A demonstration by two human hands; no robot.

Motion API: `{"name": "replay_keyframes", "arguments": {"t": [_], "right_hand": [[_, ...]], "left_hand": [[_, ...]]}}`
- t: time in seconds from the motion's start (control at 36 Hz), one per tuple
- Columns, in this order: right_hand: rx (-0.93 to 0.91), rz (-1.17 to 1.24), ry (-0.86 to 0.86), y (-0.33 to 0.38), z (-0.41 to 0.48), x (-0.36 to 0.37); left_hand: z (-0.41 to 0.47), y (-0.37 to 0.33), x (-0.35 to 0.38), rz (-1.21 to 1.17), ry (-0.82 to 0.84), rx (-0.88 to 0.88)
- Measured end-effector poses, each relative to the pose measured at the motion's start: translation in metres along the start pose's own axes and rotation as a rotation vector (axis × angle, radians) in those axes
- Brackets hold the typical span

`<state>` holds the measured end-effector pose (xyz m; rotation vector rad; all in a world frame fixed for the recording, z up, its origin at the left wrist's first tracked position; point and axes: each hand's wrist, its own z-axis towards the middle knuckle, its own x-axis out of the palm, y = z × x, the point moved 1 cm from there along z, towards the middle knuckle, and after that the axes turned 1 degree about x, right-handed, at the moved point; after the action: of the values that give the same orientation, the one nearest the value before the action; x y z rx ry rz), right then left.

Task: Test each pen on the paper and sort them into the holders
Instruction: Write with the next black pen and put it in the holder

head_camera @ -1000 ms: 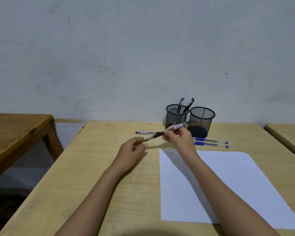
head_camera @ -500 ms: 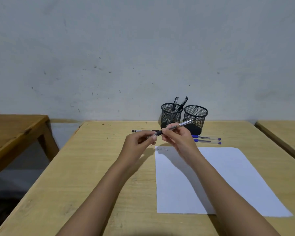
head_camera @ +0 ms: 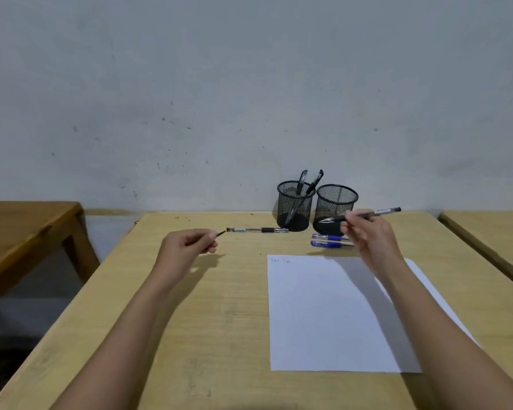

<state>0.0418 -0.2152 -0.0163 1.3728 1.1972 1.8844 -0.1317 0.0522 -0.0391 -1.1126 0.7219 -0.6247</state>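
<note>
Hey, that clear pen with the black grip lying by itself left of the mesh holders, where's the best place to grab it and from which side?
Pinch the clear pen with the black grip on that dark rubber band, right of its middle. It lies flat, running left to right, so come down from above with fingers on its near and far sides. The left hand looks better placed, though it's already holding a small dark piece, probably a cap.

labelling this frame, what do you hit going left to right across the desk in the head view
left hand with cap → black pen lying flat → left holder → right holder → right hand
</note>
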Motion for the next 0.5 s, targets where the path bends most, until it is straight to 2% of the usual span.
{"name": "replay_keyframes", "arguments": {"t": [0.11,0.28,0.5], "right_hand": [[-0.005,-0.091,0.049,-0.02,-0.007,0.014],[0.029,-0.116,-0.005,-0.037,-0.01,0.008],[0.083,-0.105,-0.052,-0.039,-0.005,0.001]], "left_hand": [[-0.004,0.01,0.031,0.044,0.022,-0.028],[0.001,0.028,0.051,0.227,0.054,0.012],[0.015,0.036,0.063,0.312,0.056,0.062]]}}
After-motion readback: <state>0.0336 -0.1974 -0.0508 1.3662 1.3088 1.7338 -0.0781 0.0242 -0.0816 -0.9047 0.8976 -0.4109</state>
